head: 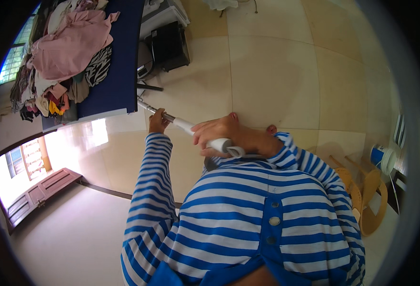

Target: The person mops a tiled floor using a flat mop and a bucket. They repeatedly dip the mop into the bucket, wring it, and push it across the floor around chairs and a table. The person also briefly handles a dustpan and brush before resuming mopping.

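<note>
Both my hands hold one long cleaning-tool pole, its metal shaft (151, 108) ending in a white plastic handle (184, 126) with a hanging loop. My left hand (157, 122) grips the metal shaft, just short of the edge of the dark blue table (124, 71). Around the white handle near its looped end, my right hand (219, 134) is closed in front of my chest. The pole slants away to the left and its far end goes under the table, where the head is hidden. My toes show on the floor beyond my right hand.
Heaped clothes (72, 46) lie on the table. A black box (170, 46) stands on the tiled floor (274, 78) beside it. To the right are a white bucket (383, 157) and tan wooden furniture (370, 203). A wooden door leaf (44, 195) stands at the left.
</note>
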`<act>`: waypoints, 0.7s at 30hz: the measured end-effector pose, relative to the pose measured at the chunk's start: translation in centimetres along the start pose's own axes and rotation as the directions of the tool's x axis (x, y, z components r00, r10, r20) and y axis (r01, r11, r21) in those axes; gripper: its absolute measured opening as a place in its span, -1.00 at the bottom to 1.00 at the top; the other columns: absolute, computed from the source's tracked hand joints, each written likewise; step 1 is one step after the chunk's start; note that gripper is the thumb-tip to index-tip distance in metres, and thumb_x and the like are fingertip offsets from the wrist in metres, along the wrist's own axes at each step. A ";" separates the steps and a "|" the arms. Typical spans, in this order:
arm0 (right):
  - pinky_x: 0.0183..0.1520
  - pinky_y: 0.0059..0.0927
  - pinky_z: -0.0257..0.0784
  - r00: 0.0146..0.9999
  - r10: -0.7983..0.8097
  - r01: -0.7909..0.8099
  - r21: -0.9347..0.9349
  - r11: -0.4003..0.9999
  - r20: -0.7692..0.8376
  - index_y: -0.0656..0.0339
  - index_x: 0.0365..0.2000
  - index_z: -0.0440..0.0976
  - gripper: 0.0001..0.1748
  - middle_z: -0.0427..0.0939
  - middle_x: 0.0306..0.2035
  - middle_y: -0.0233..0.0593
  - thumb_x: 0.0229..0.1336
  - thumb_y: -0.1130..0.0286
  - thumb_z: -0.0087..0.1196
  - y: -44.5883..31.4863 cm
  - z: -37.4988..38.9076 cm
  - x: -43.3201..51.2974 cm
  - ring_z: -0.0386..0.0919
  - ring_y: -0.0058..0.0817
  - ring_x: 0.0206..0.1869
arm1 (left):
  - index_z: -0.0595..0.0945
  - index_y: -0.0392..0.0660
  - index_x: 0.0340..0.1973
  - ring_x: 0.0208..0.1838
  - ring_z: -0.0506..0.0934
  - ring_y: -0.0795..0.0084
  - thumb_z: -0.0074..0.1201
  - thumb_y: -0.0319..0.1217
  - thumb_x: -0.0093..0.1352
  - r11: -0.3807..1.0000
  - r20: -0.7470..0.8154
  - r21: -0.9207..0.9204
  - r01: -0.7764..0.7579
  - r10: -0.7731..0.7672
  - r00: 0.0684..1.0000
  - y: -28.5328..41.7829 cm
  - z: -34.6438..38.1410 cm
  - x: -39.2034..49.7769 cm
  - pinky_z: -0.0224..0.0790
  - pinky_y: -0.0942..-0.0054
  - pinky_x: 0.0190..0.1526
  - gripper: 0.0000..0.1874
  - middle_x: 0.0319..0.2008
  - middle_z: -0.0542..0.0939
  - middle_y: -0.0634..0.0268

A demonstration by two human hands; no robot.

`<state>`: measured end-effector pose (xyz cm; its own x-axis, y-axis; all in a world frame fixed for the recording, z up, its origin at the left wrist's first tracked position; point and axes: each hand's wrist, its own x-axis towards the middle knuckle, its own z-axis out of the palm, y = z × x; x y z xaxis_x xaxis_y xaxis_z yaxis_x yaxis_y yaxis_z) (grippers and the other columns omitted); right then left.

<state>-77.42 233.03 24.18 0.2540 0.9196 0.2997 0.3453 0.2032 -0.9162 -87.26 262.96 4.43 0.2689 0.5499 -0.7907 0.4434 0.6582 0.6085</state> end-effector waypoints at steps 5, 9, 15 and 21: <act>-0.13 -0.21 0.49 1.000 -0.010 0.010 0.006 1.000 -0.011 0.12 -0.52 0.48 -0.81 0.58 -0.30 -0.20 -0.06 0.25 0.20 -3.1 -4.8 -5.9 0.52 -0.21 -0.10 | 0.46 -0.16 -0.54 -0.58 0.44 0.38 0.15 -0.33 0.13 0.989 -0.075 0.125 0.072 -0.063 0.995 -3.6 3.1 -2.0 0.39 0.45 -0.56 -0.79 -0.63 0.44 0.26; -0.08 -0.13 0.46 0.996 0.089 -0.089 0.023 0.996 -0.002 0.05 -0.48 0.48 -0.84 0.57 -0.34 -0.26 -0.06 0.25 0.19 -7.2 -9.5 -12.0 0.53 -0.22 -0.13 | 0.42 -0.19 -0.55 -0.66 0.42 0.41 0.12 -0.40 0.15 0.983 -0.076 0.125 0.138 -0.129 0.989 -8.5 5.4 -4.9 0.29 0.48 -0.67 -0.81 -0.70 0.40 0.23; -0.02 -0.10 0.41 0.976 0.212 -0.204 0.134 0.970 -0.056 0.11 -0.56 0.47 -0.85 0.55 -0.52 -0.27 -0.13 0.30 0.20 -13.7 -16.5 -19.8 0.56 -0.47 -0.34 | 0.46 -0.13 -0.54 -0.70 0.39 0.43 0.09 -0.24 0.21 0.970 0.093 0.060 0.237 -0.242 0.966 -17.4 9.9 -11.0 0.31 0.53 -0.66 -0.75 -0.69 0.40 0.29; -0.18 -0.28 0.50 0.970 0.192 -0.164 0.182 0.969 -0.149 0.13 -0.56 0.42 -0.69 0.52 -0.59 -0.26 -0.11 0.13 0.23 -15.8 -23.6 -24.3 0.53 -0.49 -0.47 | 0.45 -0.15 -0.49 -0.60 0.43 0.40 -0.03 -0.29 0.23 0.991 0.359 0.114 0.065 -0.102 0.928 -23.5 16.1 -18.0 0.34 0.52 -0.61 -0.82 -0.62 0.43 0.25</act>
<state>-67.74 199.55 37.70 0.4469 0.8812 0.1543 0.1284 0.1075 -0.9859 -88.78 229.32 3.34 0.5114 0.2584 -0.8196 0.5545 0.6294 0.5444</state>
